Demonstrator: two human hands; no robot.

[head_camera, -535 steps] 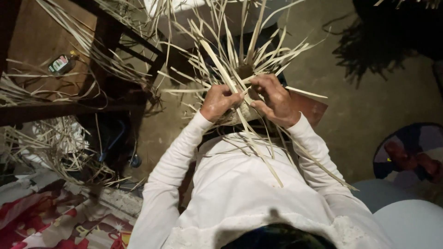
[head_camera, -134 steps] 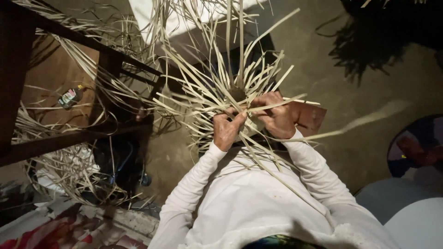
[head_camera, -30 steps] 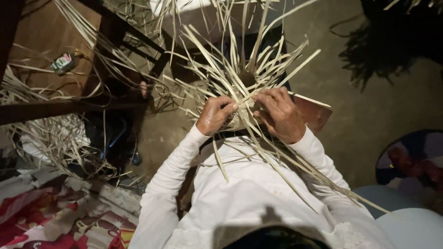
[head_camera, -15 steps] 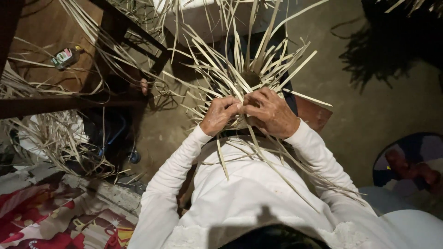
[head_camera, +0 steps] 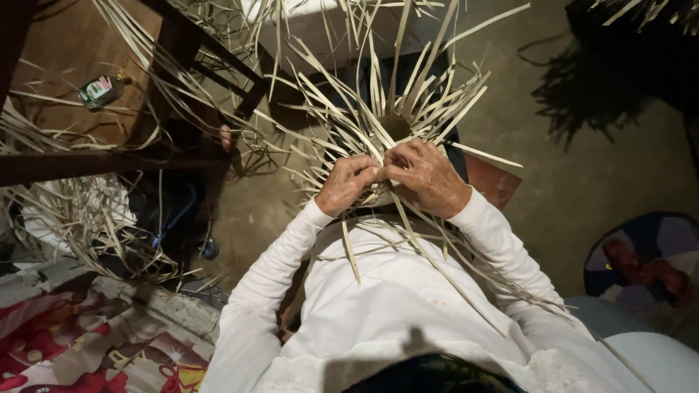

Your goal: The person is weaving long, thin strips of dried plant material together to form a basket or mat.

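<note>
Compared with half a second earlier, the left hand and right hand had been drawn closer together at the centre of the half-woven piece of pale strips, which was held in front of the chest over the lap. The grip of each hand was pressed together, one strip being pinched between the meeting fingertips. The weave was judged to be in the middle of a tightening step, with many loose ends left fanning outward above the floor.
</note>
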